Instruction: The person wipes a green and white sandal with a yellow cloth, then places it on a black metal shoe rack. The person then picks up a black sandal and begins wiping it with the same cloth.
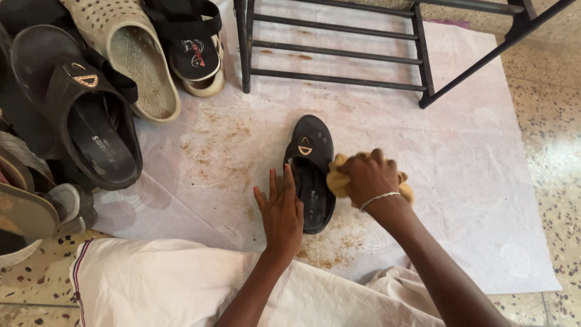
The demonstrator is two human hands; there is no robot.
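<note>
The black slipper point(311, 172) lies sole-down on the stained plastic floor sheet point(472, 181), toe pointing toward the black metal shoe rack point(339, 54), just in front of its lowest rails. The left hand point(282, 212) rests flat against the slipper's left edge, fingers extended and together, gripping nothing; this appears to pin the slipper against sliding. The right hand point(367, 177) is closed around a bunched yellow cloth point(338, 178), pressed to the slipper's right edge, in a wiping position. A pile of other footwear point(97, 91), including the matching black slipper, sits to the left of the rack. White garment fabric point(181, 278) covers the person's lap, well short of the rack.
</note>
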